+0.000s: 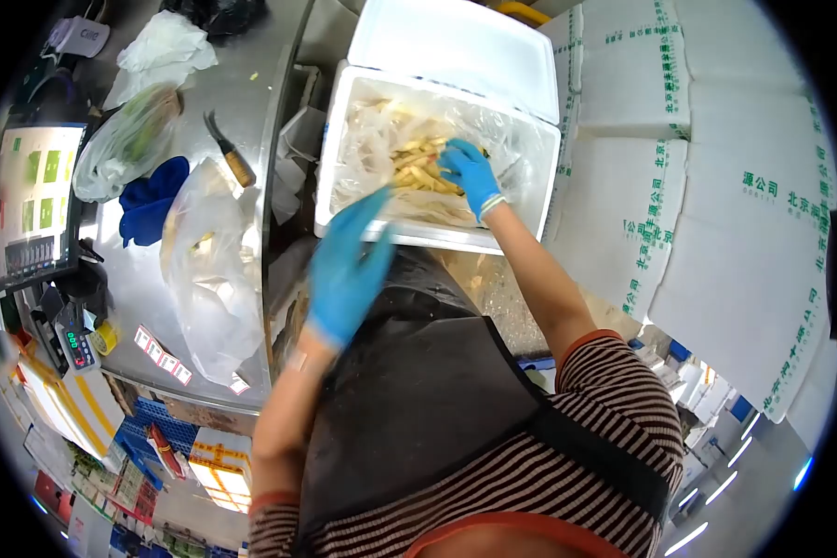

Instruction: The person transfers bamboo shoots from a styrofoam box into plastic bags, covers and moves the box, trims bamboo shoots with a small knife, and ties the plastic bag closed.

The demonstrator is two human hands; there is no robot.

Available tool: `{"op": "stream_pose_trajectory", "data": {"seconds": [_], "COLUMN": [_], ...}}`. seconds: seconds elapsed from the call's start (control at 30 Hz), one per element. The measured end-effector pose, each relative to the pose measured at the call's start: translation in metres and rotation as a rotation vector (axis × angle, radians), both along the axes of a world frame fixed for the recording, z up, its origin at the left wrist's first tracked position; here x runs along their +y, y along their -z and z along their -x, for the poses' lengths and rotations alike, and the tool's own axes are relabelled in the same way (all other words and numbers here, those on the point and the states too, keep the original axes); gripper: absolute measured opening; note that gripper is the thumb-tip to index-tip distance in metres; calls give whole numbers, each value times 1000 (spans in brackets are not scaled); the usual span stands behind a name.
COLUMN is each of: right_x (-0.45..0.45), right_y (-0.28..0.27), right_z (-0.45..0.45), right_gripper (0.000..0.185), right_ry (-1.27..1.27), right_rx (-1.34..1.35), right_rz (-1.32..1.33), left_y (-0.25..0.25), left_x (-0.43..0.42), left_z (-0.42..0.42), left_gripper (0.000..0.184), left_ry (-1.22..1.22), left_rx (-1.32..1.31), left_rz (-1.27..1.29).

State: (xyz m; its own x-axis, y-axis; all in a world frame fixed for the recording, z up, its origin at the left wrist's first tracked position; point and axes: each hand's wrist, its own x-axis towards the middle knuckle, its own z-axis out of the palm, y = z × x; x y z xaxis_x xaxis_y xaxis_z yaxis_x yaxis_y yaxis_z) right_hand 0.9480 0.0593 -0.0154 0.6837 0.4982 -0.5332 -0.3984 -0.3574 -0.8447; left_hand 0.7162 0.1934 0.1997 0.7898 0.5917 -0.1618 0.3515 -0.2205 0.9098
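My left hand (349, 270), in a blue glove and blurred by motion, is above the near left edge of the white foam box (333, 200). Its fingers are stretched out with the thumb apart, and nothing shows in it. Inside the box, my right hand (471, 174), also blue-gloved, reaches onto pale yellow, elongated pieces (418, 172). Its fingers are spread and touch the pile; their tips are partly hidden. A clear plastic liner (367, 139) surrounds the pieces. The foam lid (451, 51) is tilted up at the far side.
On the metal table (251, 56) at left lie a curved blade with a wooden handle (231, 153), plastic bags (209, 279), a dark blue cloth (153, 200) and a label strip (163, 355). A lit screen (35, 200) stands beyond. White foam boxes (735, 186) are stacked at right.
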Motion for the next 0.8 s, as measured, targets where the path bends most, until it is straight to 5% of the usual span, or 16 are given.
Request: {"op": "stream_pose_trajectory", "data": {"seconds": [0.03, 0.07, 0.1, 0.17, 0.2, 0.23, 0.27, 0.3, 0.37, 0.43, 0.53, 0.63, 0.67, 0.77, 0.8], "right_x": [-6, -15, -26, -55, -69, -91, -94, -111, -118, -133, -161, -210, -233, -295, -314], "right_y": [19, 50, 51, 27, -4, -15, -54, -71, -109, -118, -123, -99, -81, -38, -21], "right_z": [-7, -18, -26, -46, -61, -75, -83, -90, -79, -62, -42, -13, -6, 5, 6], "right_gripper": [39, 58, 63, 73, 83, 92, 98, 103, 109, 114, 106, 93, 89, 70, 66], "right_ry": [-28, -349, -479, -757, -772, -818, -898, -891, -1031, -1076, -951, -849, -817, -812, -659], "right_rx": [-73, -723, -802, -924, -646, -780, -723, -729, -667, -738, -777, -878, -941, -919, -714], "right_rz": [21, 105, 277, 623, 659, 790, 1032, 1000, 1112, 1066, 1033, 1091, 1110, 1024, 960], "left_y": [47, 76, 104, 185, 182, 178, 189, 193, 123, 80, 94, 163, 174, 184, 191], "left_x": [-9, -16, -21, -11, 2, 20, 35, 42, 43, 22, 7, 4, 3, 15, 24], "left_z": [-37, -71, -98, -105, -102, -98, -71, -41, -12, 9, 50, 96, 96, 79, 77], "left_gripper": [57, 63, 69, 73, 68, 63, 59, 56, 57, 64, 69, 61, 46, 37, 32], "left_ry": [163, 238, 319, 492, 721, 940, 986, 1033, 1037, 1080, 974, 452, 274, -67, -192], "left_rx": [-137, -95, -58, 151, 455, 762, 588, 404, 314, 602, 807, 399, 417, 346, 318], "left_rz": [-197, -364, -528, -434, -373, -306, -402, -492, -499, -572, -450, -77, 155, 567, 814]}}
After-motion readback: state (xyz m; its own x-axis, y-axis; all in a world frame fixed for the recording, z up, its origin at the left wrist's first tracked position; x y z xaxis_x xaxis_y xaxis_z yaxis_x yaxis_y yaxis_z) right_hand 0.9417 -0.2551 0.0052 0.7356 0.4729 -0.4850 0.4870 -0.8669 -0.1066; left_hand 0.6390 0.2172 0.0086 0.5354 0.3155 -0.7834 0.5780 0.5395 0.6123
